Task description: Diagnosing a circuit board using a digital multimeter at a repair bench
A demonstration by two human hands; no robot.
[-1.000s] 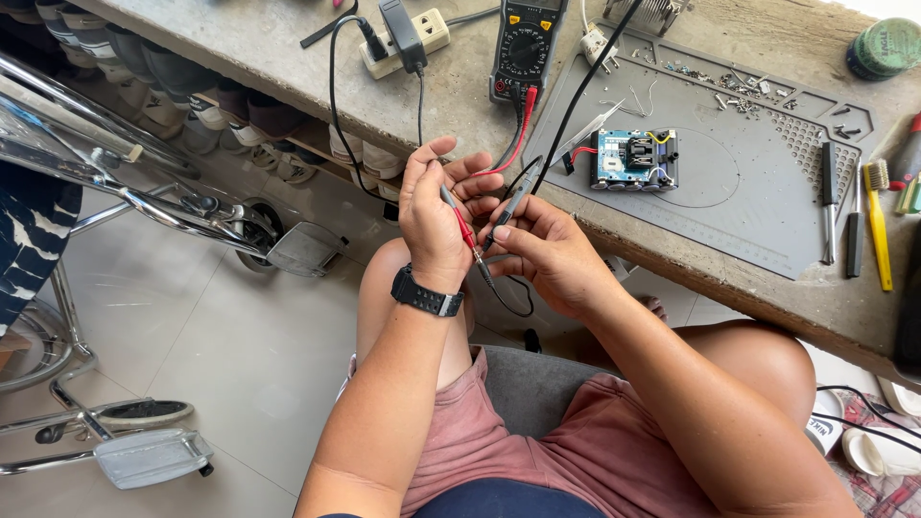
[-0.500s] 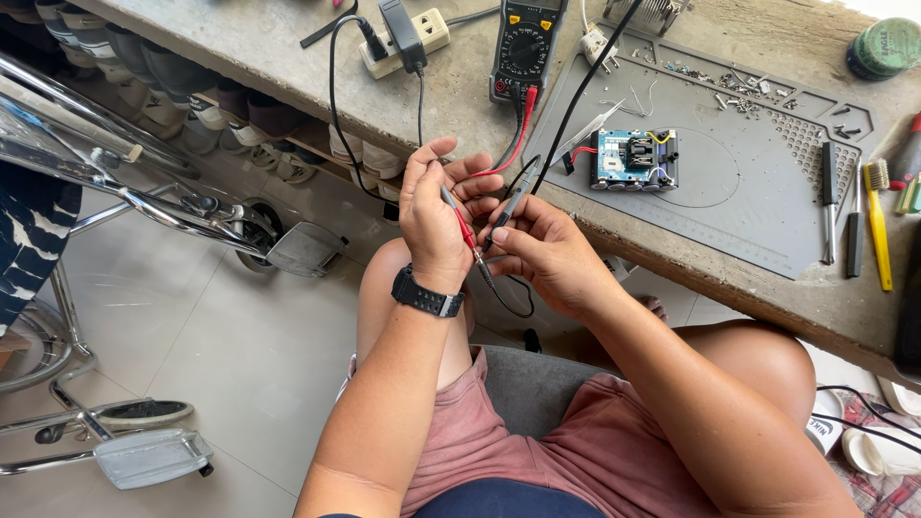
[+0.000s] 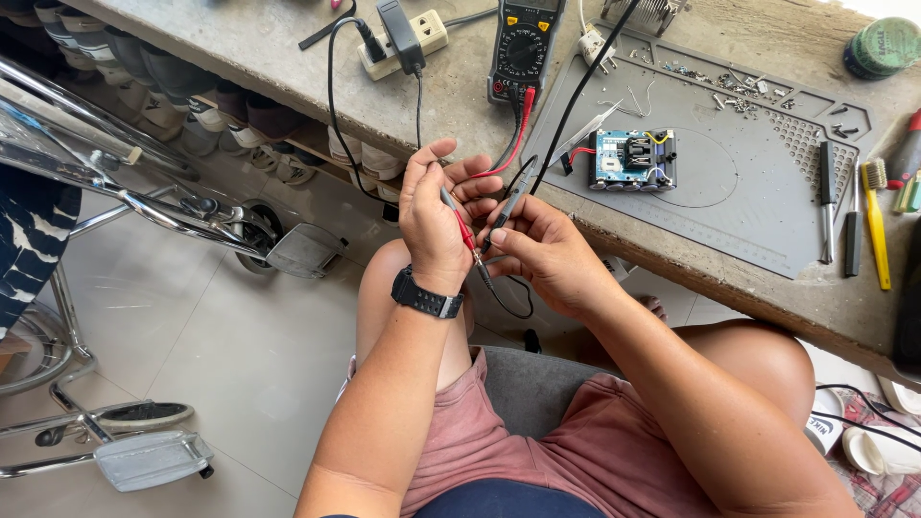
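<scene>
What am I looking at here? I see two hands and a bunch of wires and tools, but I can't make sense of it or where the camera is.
The camera sits on a person's head and looks down, so you see their own arms and lap. They sit at a concrete workbench.

The left hand, with a black watch on the wrist, holds a red test probe. The right hand holds a black test probe. Their leads run up to a dark multimeter on the bench.

Also on the bench: a grey work mat with a small blue circuit board on battery cells, loose screws, screwdrivers, a yellow brush and a white power strip. A wheelchair stands to the left.
</scene>
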